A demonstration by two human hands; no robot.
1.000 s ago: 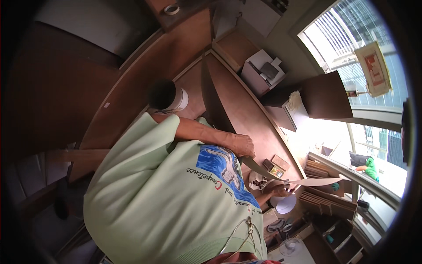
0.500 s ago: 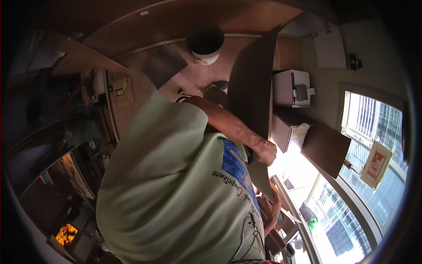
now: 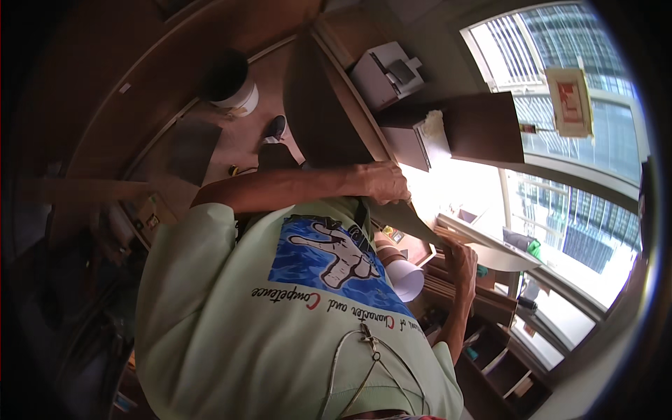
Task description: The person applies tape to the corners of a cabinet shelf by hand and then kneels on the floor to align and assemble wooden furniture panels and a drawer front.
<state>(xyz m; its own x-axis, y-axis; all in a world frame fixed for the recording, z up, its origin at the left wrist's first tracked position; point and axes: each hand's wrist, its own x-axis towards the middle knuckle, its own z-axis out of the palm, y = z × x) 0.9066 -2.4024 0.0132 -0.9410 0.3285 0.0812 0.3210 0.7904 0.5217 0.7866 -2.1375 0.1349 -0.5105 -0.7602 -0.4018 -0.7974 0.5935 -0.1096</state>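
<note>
At centre frame I saw my left hand [image 3: 386, 183] gripping the dark wooden board [image 3: 323, 112] at its edge, my right hand [image 3: 462, 260] clasping its lower end.

Brown floor [image 3: 210, 150]: white bucket with dark inside [image 3: 231, 82] standing on it, dark shoe [image 3: 276, 128] close by. Wooden counter [image 3: 343, 35] carries a grey-white printer [image 3: 386, 72].

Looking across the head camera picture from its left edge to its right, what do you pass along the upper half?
Dark-mouthed white bucket → dark shoe → large dark wooden panel → grey printer-like box → framed red-and-white picture hanging at the window.
</note>
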